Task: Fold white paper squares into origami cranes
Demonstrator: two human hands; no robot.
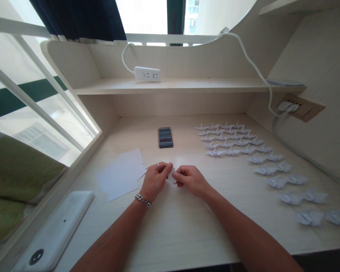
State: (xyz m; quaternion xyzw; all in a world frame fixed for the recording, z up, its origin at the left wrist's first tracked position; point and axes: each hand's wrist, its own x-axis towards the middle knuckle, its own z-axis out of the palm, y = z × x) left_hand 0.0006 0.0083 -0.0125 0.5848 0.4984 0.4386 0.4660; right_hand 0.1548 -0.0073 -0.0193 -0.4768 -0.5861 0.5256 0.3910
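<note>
A small folded piece of white paper [172, 176] is pinched between both hands above the middle of the desk. My left hand [155, 178], with a ring and a chain bracelet on its wrist, grips the paper's left side between thumb and fingers. My right hand [191, 178] pinches its right edge, fingers curled. Fingertips cover much of the paper, so its exact fold is hidden. Loose white paper sheets [120, 175] lie just left of my left hand. Folded paper cranes [232, 151] stand in rows on the right side of the desk.
A dark pixelated phone-like object [166, 137] lies beyond my hands. At the left edge rests a long white device [56, 230]. A power strip [147, 74] sits on the shelf [181, 84]; a white cable [255, 66] runs to the wall socket [302, 107].
</note>
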